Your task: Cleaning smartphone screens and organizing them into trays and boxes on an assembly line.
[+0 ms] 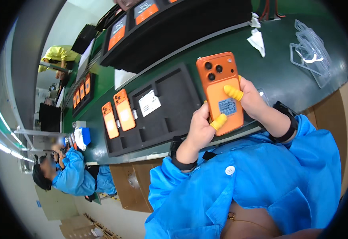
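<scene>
Both hands grip an orange smartphone (215,91), its back with three camera lenses facing up. A bluish printed label (227,106) lies on the lower half of that back. My left hand (201,126) is closed on the phone's lower left edge, and my right hand (253,98) is closed on its right edge. Yellow finger cots cover both thumbs, which press on the back beside the label. The fingers beneath the phone are mostly hidden. Left of my hands, a black foam tray (174,89) holds two more orange smartphones (124,110) in its left part.
A white paper label (149,102) lies in the tray. Black boxes of packages (186,36) stand along the back. Crumpled tissue (257,41) and stacked clear plastic cases (312,53) lie at right on the green table (277,75). A person in blue (72,171) works at far left.
</scene>
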The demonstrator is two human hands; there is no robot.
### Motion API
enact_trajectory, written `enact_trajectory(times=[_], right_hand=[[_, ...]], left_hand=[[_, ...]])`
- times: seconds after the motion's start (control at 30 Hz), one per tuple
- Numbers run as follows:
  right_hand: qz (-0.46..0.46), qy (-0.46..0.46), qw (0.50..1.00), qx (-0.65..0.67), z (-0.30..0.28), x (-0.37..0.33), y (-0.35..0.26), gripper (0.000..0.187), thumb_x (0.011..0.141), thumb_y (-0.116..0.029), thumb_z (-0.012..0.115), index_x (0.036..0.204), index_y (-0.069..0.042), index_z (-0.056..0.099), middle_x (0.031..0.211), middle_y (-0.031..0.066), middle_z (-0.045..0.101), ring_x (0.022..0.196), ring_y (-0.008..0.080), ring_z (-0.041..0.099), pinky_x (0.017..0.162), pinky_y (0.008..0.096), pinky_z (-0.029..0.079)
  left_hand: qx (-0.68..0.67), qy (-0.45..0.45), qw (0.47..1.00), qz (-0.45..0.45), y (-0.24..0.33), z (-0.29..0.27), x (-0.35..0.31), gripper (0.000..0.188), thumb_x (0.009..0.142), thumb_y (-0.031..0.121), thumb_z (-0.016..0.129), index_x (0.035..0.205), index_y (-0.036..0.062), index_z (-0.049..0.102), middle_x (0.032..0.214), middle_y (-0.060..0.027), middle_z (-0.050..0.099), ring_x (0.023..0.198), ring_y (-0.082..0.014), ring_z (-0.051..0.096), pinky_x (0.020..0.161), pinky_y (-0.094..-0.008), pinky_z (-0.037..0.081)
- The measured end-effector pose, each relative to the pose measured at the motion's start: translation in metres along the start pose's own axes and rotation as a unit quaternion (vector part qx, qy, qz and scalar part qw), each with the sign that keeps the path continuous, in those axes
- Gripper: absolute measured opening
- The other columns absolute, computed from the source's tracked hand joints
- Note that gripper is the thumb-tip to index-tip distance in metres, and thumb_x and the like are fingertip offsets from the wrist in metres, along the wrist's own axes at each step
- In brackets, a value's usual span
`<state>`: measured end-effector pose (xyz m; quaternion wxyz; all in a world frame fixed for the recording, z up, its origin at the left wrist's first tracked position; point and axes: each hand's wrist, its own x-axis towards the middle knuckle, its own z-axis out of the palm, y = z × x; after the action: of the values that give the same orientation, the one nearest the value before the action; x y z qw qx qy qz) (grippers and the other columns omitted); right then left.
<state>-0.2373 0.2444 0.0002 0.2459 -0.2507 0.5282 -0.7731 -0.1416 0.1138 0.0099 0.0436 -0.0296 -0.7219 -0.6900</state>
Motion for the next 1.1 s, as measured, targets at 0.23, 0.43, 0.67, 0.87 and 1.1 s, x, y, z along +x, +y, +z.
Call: enact_trajectory(times=[0.23, 0.43, 0.67, 0.87, 1.1], right_hand=[[-0.028, -0.014, 0.977, -0.212, -0.049, -0.005, -0.02, 0.029, 0.077, -0.015, 0.058, 0.099, 0.001, 0.048, 0.086, 0.0075, 0.058, 0.075, 0.0118, 0.055, 0.068, 0.0244, 0.044], [0.139, -0.034, 0.985, 0.096, -0.052, -0.002, -0.014, 0.029, 0.078, -0.016, 0.058, 0.102, -0.001, 0.048, 0.093, 0.0081, 0.058, 0.083, 0.0137, 0.058, 0.071, 0.0262, 0.048], [0.165, -0.087, 0.949, 0.255, -0.065, -0.001, -0.017, 0.031, 0.081, -0.019, 0.054, 0.103, 0.001, 0.048, 0.093, 0.0093, 0.059, 0.077, 0.0144, 0.061, 0.066, 0.0252, 0.05], [0.183, -0.114, 0.91, 0.353, -0.069, -0.003, -0.017, 0.031, 0.082, -0.019, 0.053, 0.104, 0.001, 0.047, 0.092, 0.0094, 0.059, 0.077, 0.0143, 0.061, 0.065, 0.0246, 0.051], [0.032, -0.009, 0.998, -0.049, -0.071, -0.003, -0.02, 0.024, 0.078, -0.017, 0.057, 0.095, -0.001, 0.053, 0.089, 0.01, 0.059, 0.073, 0.0152, 0.06, 0.061, 0.0269, 0.049]], left_hand=[[0.466, -0.04, 0.882, 0.053, -0.012, -0.005, 0.012, 0.073, 0.06, 0.034, 0.071, 0.113, -0.0032, 0.037, 0.106, -0.0198, 0.042, 0.1, -0.0351, 0.04, 0.086, -0.0404, 0.032], [0.555, -0.109, 0.824, 0.023, -0.013, 0.011, 0.015, 0.079, 0.049, 0.028, 0.076, 0.109, -0.0088, 0.04, 0.101, -0.0197, 0.047, 0.098, -0.0332, 0.042, 0.09, -0.0417, 0.028], [0.572, -0.067, 0.815, 0.069, -0.019, 0.011, 0.014, 0.079, 0.049, 0.027, 0.076, 0.111, -0.0077, 0.041, 0.1, -0.0183, 0.048, 0.096, -0.0324, 0.043, 0.09, -0.0412, 0.028], [0.579, -0.073, 0.809, 0.071, -0.022, 0.01, 0.015, 0.081, 0.049, 0.027, 0.076, 0.113, -0.0063, 0.04, 0.103, -0.0174, 0.047, 0.097, -0.0318, 0.042, 0.091, -0.041, 0.028], [0.58, -0.054, 0.809, 0.08, -0.03, 0.013, 0.018, 0.081, 0.044, 0.023, 0.078, 0.11, -0.0066, 0.041, 0.1, -0.0182, 0.048, 0.097, -0.0316, 0.044, 0.089, -0.0407, 0.029]])
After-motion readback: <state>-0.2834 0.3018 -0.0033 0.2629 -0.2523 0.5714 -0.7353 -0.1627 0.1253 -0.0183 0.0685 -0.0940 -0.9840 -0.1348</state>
